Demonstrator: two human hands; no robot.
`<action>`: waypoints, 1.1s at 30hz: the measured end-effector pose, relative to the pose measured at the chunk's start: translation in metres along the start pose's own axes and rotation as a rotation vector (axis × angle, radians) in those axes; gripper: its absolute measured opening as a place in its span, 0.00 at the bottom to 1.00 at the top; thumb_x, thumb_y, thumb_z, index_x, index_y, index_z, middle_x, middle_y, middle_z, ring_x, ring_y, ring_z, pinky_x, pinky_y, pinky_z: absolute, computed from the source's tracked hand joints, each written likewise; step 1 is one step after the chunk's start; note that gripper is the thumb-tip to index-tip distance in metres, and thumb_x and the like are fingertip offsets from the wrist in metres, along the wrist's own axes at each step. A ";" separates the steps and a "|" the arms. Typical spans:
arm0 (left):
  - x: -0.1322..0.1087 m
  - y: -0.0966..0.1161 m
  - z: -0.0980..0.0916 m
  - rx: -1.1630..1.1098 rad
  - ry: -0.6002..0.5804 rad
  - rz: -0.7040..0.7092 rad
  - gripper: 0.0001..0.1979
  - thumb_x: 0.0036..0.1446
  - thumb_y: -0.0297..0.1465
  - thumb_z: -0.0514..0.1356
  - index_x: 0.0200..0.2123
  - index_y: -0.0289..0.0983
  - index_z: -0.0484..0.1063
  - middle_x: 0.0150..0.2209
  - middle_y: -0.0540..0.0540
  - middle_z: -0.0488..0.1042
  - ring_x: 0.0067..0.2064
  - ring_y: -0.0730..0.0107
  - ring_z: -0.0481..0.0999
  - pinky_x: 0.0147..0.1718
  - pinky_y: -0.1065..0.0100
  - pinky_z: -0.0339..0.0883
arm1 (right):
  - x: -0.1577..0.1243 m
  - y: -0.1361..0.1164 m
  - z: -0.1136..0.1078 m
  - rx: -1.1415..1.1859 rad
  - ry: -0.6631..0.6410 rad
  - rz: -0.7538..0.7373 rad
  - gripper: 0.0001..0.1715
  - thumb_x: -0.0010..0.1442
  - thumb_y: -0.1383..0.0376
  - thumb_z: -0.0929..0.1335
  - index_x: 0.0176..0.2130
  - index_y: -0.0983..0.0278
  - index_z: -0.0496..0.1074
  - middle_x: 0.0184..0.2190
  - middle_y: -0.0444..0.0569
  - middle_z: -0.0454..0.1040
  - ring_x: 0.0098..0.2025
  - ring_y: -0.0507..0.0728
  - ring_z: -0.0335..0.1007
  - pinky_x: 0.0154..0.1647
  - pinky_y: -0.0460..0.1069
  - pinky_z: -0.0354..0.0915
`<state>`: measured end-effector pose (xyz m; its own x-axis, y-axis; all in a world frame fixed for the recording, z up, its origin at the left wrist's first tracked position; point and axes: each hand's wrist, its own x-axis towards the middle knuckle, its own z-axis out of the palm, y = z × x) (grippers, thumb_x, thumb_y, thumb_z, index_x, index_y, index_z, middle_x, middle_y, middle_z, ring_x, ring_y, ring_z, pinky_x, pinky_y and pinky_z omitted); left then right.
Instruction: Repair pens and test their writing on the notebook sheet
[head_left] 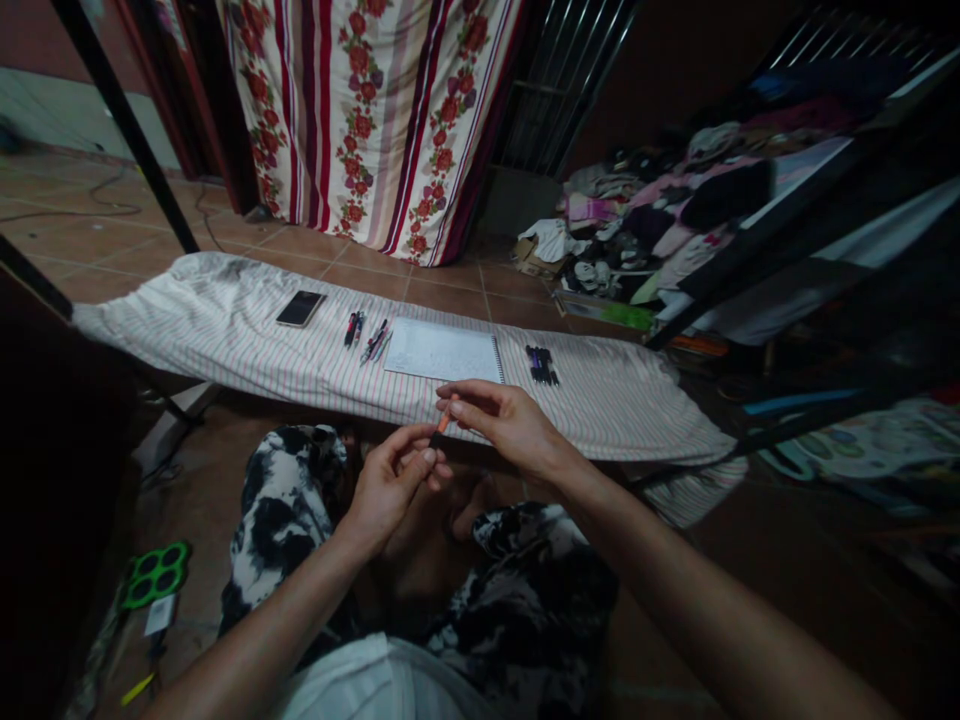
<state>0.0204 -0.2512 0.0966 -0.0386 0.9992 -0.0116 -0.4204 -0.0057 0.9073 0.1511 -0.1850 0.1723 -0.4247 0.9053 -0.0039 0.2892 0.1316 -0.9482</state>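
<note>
Above my lap, close to the near edge of the cloth-covered bench, both hands meet on a small orange and black pen [445,416]. My left hand [394,478] pinches its dark lower end between thumb and fingers. The orange upper end is between the thumb and fingertips of my right hand [510,422]. Just beyond the hands lies a spiral notebook [442,350] with faint writing on its page. To its left are two small groups of pens [375,342]; to its right, a row of dark and purple pens [541,366].
A phone [301,309] lies toward the left of the striped cloth [232,345]. Dark posts [127,130] rise at the sides. A floral curtain [360,120] hangs behind. Clothes [675,210] are piled at the back right. A green object [156,575] sits on the floor at left.
</note>
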 end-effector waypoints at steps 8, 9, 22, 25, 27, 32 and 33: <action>-0.001 0.001 0.001 -0.001 0.025 -0.010 0.16 0.46 0.32 0.64 0.40 0.33 0.70 0.29 0.48 0.72 0.28 0.72 0.74 0.24 0.73 0.65 | -0.002 0.000 0.002 0.026 0.043 -0.004 0.15 0.51 0.61 0.68 0.39 0.65 0.74 0.36 0.50 0.76 0.39 0.54 0.71 0.43 0.52 0.65; -0.001 0.001 0.002 -0.002 0.027 -0.010 0.16 0.46 0.33 0.64 0.39 0.33 0.70 0.29 0.48 0.72 0.28 0.72 0.74 0.24 0.73 0.65 | -0.002 0.000 0.002 0.021 0.046 -0.007 0.15 0.51 0.61 0.68 0.39 0.65 0.74 0.36 0.50 0.76 0.38 0.54 0.71 0.43 0.52 0.65; -0.005 0.003 0.000 0.022 0.009 0.025 0.17 0.49 0.31 0.61 0.43 0.35 0.68 0.30 0.49 0.70 0.29 0.72 0.74 0.25 0.73 0.65 | 0.001 -0.002 0.000 0.142 0.195 -0.033 0.16 0.51 0.59 0.68 0.37 0.67 0.72 0.27 0.47 0.72 0.32 0.51 0.67 0.33 0.46 0.64; -0.005 0.002 -0.001 0.042 -0.013 0.070 0.18 0.52 0.31 0.60 0.47 0.36 0.66 0.31 0.49 0.69 0.30 0.72 0.74 0.25 0.72 0.65 | -0.002 -0.001 0.000 0.156 0.227 -0.030 0.16 0.52 0.58 0.67 0.37 0.66 0.72 0.24 0.45 0.68 0.27 0.49 0.63 0.24 0.44 0.59; -0.006 0.002 -0.003 0.052 -0.026 0.095 0.19 0.53 0.31 0.59 0.49 0.37 0.65 0.31 0.48 0.69 0.30 0.71 0.74 0.26 0.72 0.66 | -0.007 0.001 0.001 0.129 0.197 -0.015 0.16 0.53 0.57 0.66 0.37 0.65 0.71 0.22 0.43 0.65 0.22 0.48 0.59 0.19 0.43 0.54; -0.006 0.000 -0.005 0.110 -0.071 0.110 0.19 0.56 0.31 0.56 0.51 0.37 0.65 0.31 0.48 0.71 0.30 0.73 0.72 0.29 0.72 0.65 | -0.017 0.008 0.005 0.056 0.084 0.002 0.16 0.55 0.58 0.65 0.39 0.65 0.69 0.20 0.41 0.64 0.19 0.47 0.56 0.19 0.44 0.53; -0.006 0.000 -0.005 0.120 -0.076 0.112 0.18 0.56 0.31 0.56 0.51 0.37 0.65 0.31 0.48 0.71 0.30 0.74 0.72 0.29 0.72 0.65 | -0.018 0.009 0.006 0.046 0.079 0.002 0.16 0.55 0.58 0.64 0.39 0.66 0.69 0.20 0.41 0.64 0.19 0.47 0.56 0.20 0.44 0.54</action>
<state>0.0161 -0.2572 0.0943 -0.0089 0.9928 0.1196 -0.3055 -0.1166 0.9450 0.1562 -0.2028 0.1620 -0.3546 0.9349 0.0171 0.2500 0.1124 -0.9617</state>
